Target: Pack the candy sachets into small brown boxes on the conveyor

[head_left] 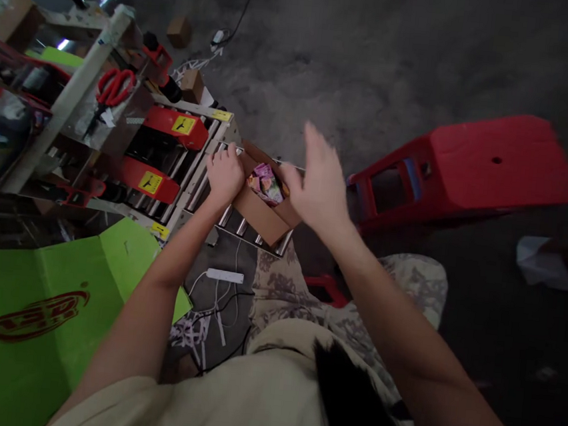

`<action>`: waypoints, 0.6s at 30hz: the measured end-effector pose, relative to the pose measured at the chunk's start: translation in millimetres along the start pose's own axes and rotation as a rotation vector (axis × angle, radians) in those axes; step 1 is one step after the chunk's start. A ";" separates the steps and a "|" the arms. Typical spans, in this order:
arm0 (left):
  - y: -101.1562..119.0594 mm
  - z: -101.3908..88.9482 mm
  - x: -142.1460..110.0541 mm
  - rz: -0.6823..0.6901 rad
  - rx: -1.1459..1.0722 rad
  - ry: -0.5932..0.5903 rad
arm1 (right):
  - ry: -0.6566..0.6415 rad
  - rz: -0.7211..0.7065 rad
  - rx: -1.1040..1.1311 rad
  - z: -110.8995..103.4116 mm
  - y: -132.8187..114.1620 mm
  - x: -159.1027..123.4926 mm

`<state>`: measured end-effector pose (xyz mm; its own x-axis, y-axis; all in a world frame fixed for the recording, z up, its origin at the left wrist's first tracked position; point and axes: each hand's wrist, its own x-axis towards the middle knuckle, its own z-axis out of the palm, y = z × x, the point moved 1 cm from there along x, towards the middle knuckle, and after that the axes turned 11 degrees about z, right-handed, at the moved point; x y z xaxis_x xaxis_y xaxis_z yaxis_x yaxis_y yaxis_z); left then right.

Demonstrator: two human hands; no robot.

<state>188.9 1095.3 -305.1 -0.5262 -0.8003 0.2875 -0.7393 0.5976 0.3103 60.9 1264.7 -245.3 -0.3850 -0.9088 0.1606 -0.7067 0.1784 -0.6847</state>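
A small open cardboard box [258, 212] sits on metal rollers [193, 184], with colourful packets [265, 183] showing inside it. My left hand [224, 172] is curled shut over the box's left flap, knuckles up. My right hand [318, 186] hovers at the box's right side with its fingers stretched out and together, palm facing left; it holds nothing and is a little blurred.
A taping machine with red guards [178, 127] stands left of the rollers; red scissors [114, 86] lie on its frame. A flat green carton [28, 309] lies at lower left. A red plastic stool [469, 167] lies tipped at right. A white power strip [224, 275] and cables are on the floor.
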 end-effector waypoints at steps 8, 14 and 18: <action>54.9 -7.8 -68.3 0.285 -0.343 0.135 | -0.260 -0.124 -0.087 47.9 29.2 -43.9; 70.1 -12.3 -105.5 0.542 0.021 -0.271 | -0.306 -0.006 0.437 -34.0 83.3 -69.1; 35.1 -48.2 -72.6 0.455 -0.029 -0.197 | -0.094 0.197 0.451 -102.6 109.2 -148.3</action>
<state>221.4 1176.8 -271.4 -0.8642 -0.4505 0.2241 -0.4056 0.8873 0.2194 -20.0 1457.7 -271.0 -0.4151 -0.9082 -0.0531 -0.2911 0.1879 -0.9381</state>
